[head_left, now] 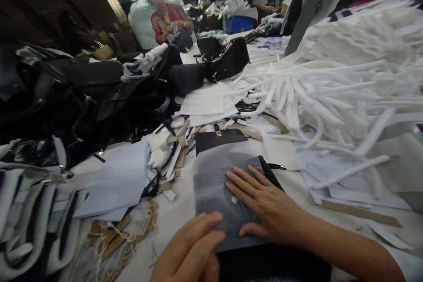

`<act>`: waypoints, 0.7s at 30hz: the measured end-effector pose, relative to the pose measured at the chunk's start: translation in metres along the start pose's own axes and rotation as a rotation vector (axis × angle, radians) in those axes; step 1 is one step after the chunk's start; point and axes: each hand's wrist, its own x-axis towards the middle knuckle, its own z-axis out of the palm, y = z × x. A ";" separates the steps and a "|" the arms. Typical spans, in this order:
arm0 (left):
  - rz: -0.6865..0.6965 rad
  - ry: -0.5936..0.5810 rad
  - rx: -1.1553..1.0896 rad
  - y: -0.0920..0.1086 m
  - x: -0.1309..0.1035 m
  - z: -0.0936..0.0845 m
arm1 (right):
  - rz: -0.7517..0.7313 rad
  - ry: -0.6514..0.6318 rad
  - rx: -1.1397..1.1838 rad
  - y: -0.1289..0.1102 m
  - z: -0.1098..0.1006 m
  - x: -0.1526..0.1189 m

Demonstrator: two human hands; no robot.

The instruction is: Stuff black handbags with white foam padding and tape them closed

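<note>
A black bag with a gold clasp lies in front of me, and a translucent sheet covers most of it. My right hand rests flat on the sheet with its fingers spread. A small pale round spot shows beside its fingers. My left hand is at the sheet's lower left edge, fingers loosely bent and somewhat apart, with nothing visible in them. Whether its fingertips touch the sheet is hard to tell. A black strap end with a gold tip sticks out at the bag's right.
Black bags are heaped at the left. White padded strips pile up at the right. Nearer are a stack of pale sheets, stringed tags and scraps. A person in red stands across the table.
</note>
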 end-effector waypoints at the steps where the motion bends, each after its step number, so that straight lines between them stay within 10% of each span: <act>1: 0.069 -0.046 -0.001 0.002 0.011 0.012 | -0.009 0.004 -0.011 0.000 0.000 0.000; 7: 0.134 -0.302 0.265 -0.026 0.034 0.077 | -0.050 0.039 -0.065 0.006 -0.001 0.002; 21: 0.070 -0.359 0.311 -0.043 0.028 0.077 | 0.022 0.112 -0.071 0.034 -0.007 0.012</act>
